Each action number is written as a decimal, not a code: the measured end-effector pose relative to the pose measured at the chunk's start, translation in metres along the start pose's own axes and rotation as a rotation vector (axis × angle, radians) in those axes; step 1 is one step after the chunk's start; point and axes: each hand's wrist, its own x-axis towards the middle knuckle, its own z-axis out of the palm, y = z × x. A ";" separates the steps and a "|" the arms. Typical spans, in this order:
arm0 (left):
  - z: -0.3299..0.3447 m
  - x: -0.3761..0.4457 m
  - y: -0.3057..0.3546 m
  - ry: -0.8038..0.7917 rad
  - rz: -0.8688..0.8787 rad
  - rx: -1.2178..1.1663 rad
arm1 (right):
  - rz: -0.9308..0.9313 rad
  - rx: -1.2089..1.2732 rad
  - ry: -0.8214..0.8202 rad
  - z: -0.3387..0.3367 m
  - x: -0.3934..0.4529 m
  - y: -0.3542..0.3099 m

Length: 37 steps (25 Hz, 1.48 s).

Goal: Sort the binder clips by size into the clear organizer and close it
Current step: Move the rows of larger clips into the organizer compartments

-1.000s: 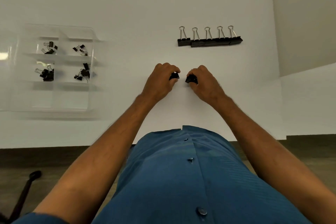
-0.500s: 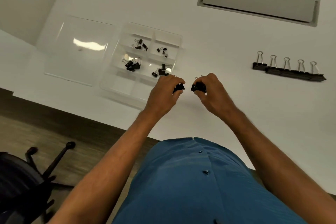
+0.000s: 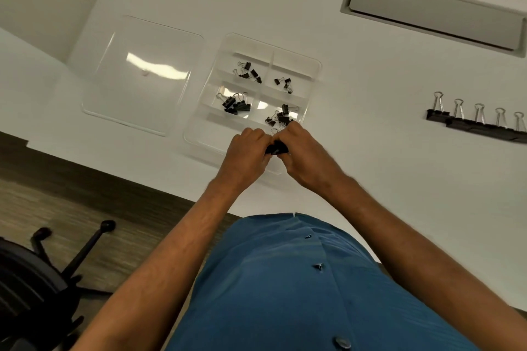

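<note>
The clear organizer lies open on the white table, with small black binder clips in four of its compartments. Its clear lid lies flat to its left. My left hand and my right hand meet over the organizer's near right compartment, each closed on black binder clips that show between the fingers. A row of several large black binder clips stands on the table far to the right.
A grey recessed panel sits in the table at the back right. The table's near edge runs diagonally below my hands. A black office chair base stands on the wood floor at lower left.
Both hands have carried their clips left and forward, from the bare table to above the organizer's near right compartment, and have come together. The view has turned left.
</note>
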 end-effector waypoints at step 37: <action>0.017 0.051 0.085 0.123 0.069 -0.099 | 0.179 -0.180 0.226 -0.074 -0.082 0.111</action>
